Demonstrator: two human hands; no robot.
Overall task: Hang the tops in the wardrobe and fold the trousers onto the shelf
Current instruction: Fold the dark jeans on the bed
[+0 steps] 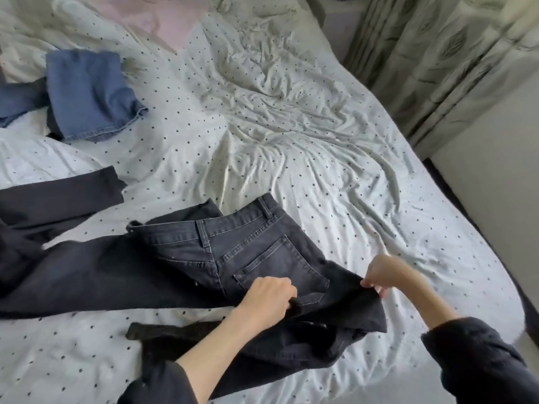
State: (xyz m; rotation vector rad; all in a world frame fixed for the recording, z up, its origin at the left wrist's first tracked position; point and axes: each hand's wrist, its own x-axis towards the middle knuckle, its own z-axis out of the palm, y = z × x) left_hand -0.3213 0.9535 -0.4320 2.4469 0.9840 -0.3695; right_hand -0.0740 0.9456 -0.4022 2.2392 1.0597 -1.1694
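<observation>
Black jeans (186,258) lie across the near part of the bed, back pockets up and waistband toward the far side, legs trailing off to the left. My left hand (267,295) grips the cloth just below the back pocket. My right hand (382,272) pinches the right edge of the same jeans and lifts it a little off the sheet. A folded pair of blue jeans (87,94) rests at the far left of the bed. Another dark garment (175,336) lies partly under the black jeans near my left forearm.
The bed (291,135) has a rumpled white sheet with small dark dots. A pale pink cloth (163,21) lies at the far end. Patterned curtains (437,53) hang at the right, and a wall (495,170) stands close to the bed's right edge.
</observation>
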